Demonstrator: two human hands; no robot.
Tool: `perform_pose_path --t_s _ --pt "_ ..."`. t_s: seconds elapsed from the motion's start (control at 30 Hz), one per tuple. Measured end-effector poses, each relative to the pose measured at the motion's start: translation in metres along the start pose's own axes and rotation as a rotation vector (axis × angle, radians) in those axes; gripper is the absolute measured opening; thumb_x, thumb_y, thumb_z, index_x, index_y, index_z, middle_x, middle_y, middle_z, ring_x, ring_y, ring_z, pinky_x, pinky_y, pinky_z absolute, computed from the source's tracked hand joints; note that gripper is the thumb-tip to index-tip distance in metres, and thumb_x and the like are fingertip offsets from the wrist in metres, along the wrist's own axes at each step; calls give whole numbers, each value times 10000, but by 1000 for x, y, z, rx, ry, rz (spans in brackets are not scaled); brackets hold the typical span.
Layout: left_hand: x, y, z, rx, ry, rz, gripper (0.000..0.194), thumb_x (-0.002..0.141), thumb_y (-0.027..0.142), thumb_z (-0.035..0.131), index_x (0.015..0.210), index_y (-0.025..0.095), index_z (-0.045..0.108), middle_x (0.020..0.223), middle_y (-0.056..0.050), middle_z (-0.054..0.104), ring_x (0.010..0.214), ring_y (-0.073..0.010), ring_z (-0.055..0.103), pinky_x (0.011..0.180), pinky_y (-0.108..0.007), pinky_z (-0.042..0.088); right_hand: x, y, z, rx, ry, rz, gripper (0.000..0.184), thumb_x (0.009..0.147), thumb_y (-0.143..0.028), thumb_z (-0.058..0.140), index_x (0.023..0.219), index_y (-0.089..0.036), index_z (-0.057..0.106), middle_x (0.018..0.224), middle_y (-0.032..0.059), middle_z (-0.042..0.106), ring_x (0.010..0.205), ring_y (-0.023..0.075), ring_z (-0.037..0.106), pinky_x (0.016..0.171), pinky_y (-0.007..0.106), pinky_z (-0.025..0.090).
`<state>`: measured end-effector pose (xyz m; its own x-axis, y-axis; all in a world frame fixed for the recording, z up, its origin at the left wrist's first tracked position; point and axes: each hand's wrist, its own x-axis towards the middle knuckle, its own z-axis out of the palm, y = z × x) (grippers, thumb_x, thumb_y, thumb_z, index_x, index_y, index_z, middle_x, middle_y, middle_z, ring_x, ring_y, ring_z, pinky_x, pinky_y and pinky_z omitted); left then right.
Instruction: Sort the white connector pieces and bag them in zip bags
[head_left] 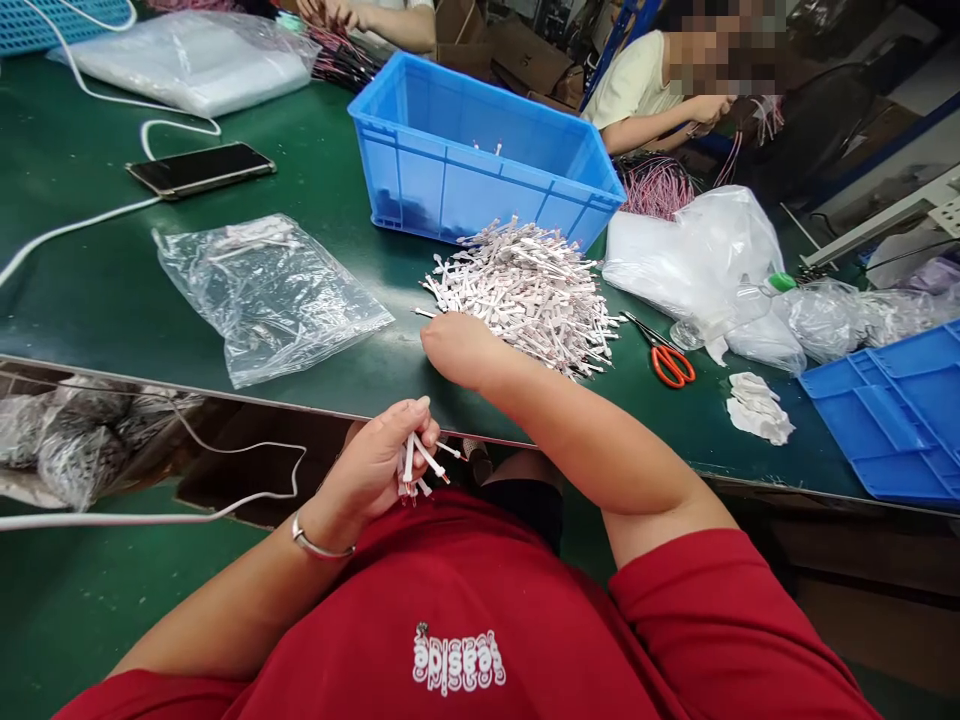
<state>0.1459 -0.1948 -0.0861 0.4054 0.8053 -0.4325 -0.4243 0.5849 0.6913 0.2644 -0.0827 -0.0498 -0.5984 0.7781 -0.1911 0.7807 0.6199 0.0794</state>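
My left hand (386, 445) is closed around several short white cable pieces with connector ends (418, 462), held in front of my red shirt, past the table's front edge. A heap of similar white cable pieces (529, 295) lies on the green table. My right hand (461, 350) is bent down at the near left side of this heap. Its fingers are hidden behind the back of the hand, so whether it grips anything does not show. One white piece (424, 312) pokes out just beyond that hand. To the left lies a clear plastic bag (292, 310) with some white pieces inside.
Behind the heap stands a blue bin (480, 175). Orange-handled scissors (671, 365), a crumpled white cloth (757, 408) and another blue crate (892, 410) are at the right. A phone (202, 170) lies at the left. Two people work across the table with wires (660, 187).
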Motion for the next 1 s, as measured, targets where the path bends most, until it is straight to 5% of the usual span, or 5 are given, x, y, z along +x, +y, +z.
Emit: perform_pose_path --t_s 0.23,0.47,0.63,0.83,1.0 --pt "1 -3 1 53 60 13 397 638 420 781 782 169 509 614 57 546 375 -27 388 287 -117 291 -1 18 -5 170 -89 77 246 751 -37 530 930 -126 674 954 100 695 869 216 619 700 274 440" --pt "0 5 -8 60 116 67 392 638 406 787 824 177 528 527 80 461 383 -24 332 307 -104 248 -53 26 26 370 343 -56 155 873 -133 507 863 -151 660 983 85 665 950 199 537 889 330 408" --pt "-8 20 -20 92 181 137 393 634 414 795 756 172 511 484 94 386 374 -18 288 326 -115 238 -110 0 41 725 614 224 205 920 -260 482 941 -161 660 911 89 671 878 191 586 843 339 454" --pt "-11 26 -5 501 35 349 252 764 398 693 783 175 578 582 36 538 456 -56 450 415 -159 354 -96 -45 42 1541 106 -65 787 744 -470 689 1397 -194 345 1334 111 477 1217 201 471 955 311 432" --pt "-7 40 3 787 21 762 125 806 261 656 909 193 641 793 1 643 699 -97 584 650 -190 461 -61 -35 21 1691 -219 -308 283 784 -374 640 930 -142 570 838 4 555 821 120 534 779 252 465"
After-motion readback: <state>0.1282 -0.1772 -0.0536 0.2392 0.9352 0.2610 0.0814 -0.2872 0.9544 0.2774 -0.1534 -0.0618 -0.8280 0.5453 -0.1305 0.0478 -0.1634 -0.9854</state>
